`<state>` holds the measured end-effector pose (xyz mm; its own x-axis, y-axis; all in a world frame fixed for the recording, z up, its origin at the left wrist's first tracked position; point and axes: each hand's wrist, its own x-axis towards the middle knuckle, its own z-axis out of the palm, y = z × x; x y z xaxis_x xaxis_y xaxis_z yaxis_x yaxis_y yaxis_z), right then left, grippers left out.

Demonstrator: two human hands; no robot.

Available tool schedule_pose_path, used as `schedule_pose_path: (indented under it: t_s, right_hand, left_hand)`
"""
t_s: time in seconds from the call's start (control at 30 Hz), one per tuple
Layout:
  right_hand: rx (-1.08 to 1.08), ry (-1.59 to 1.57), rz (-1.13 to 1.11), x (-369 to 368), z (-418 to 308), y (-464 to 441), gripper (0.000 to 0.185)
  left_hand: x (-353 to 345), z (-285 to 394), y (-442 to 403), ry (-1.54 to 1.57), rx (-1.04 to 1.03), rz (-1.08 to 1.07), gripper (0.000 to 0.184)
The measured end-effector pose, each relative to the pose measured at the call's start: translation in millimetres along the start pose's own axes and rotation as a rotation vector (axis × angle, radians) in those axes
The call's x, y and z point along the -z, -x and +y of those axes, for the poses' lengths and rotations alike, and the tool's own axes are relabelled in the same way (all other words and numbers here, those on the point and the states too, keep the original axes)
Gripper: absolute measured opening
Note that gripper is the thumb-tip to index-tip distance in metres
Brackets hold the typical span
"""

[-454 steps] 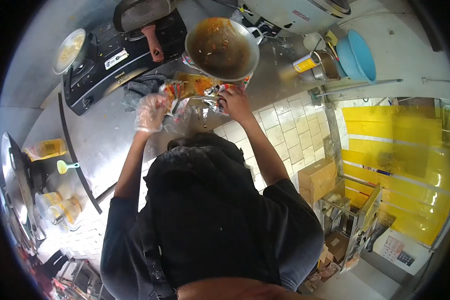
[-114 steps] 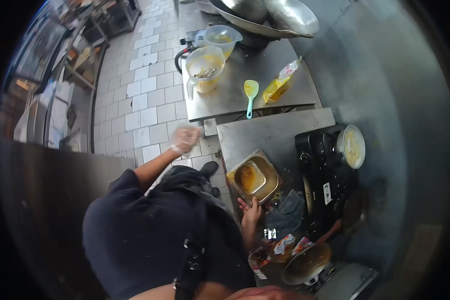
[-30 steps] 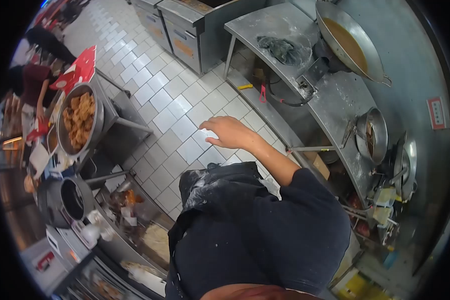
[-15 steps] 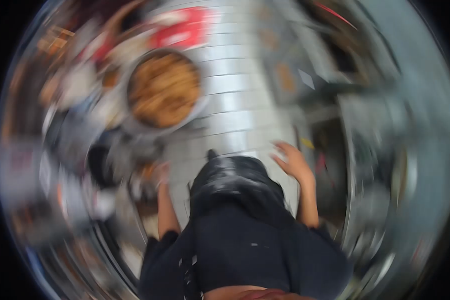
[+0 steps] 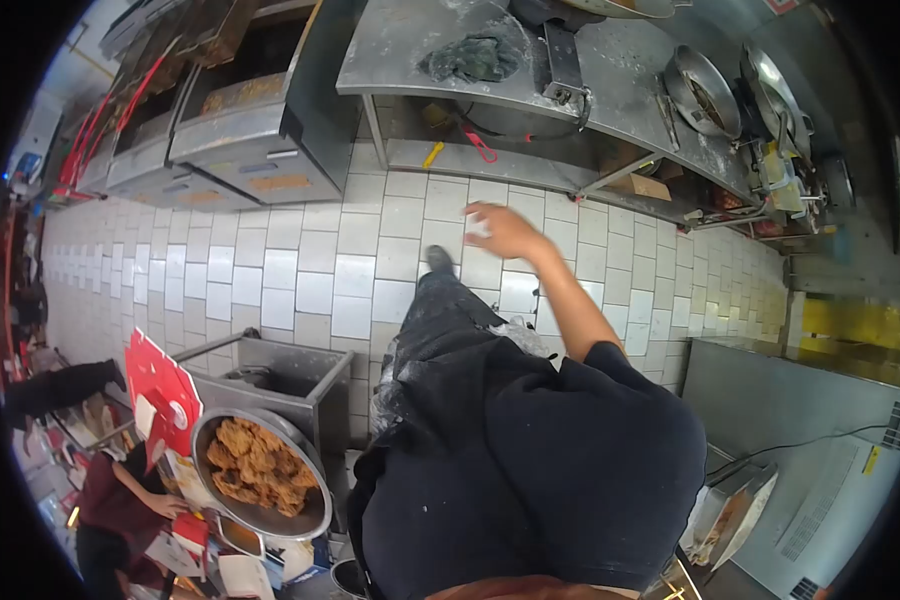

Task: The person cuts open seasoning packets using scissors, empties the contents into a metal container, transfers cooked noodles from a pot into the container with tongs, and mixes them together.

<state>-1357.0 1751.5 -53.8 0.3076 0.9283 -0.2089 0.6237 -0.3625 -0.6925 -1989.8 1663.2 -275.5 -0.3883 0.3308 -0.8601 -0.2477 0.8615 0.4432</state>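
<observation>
I see the right hand at upper centre, fingers half-curled, any grip indeterminable; at lower left, a metal bowl's raised wall presumably contains fried pieces.

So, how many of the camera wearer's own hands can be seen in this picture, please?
1: the right hand, stretched forward above the tiled floor. The left hand is out of sight, perhaps hidden by the body.

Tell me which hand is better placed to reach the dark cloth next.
Probably the right hand: it is stretched forward, on the side of the steel table where the dark cloth lies; the left hand is out of view.
</observation>
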Motion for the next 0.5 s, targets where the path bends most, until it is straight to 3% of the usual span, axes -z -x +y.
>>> schedule_pose_path:
  t_s: [0.13, 0.17, 0.23, 0.3, 0.37, 0.43, 0.5]
  right_hand:
    - [-0.305, 0.028, 0.428, 82, 165, -18, 0.064]
    - [-0.406, -0.014, 0.535, 106, 217, -29, 0.08]
    - [-0.605, -0.163, 0.875, 158, 294, -46, 0.092]
    - [-0.888, 0.143, 1.113, 201, 375, -57, 0.093]
    - [-1.123, 0.267, 1.13, 245, 394, -55, 0.094]
    - [-1.221, 0.362, 1.084, 274, 415, -52, 0.093]
    - [-1.319, 0.391, 1.119, 317, 432, -58, 0.093]
  left_hand:
    - [-38, 19, 18, -0.056, -0.014, 0.02, 0.055]
    - [-51, 23, 24, -0.066, -0.014, 0.032, 0.055]
    - [-76, 29, 37, -0.082, -0.001, 0.068, 0.055]
    - [-101, 30, 52, -0.095, 0.023, 0.15, 0.055]
    - [-132, 33, 65, -0.115, 0.011, 0.202, 0.055]
    - [-182, 39, 108, -0.103, -0.016, 0.057, 0.052]
    - [-236, 50, 81, -0.012, -0.078, -0.772, 0.048]
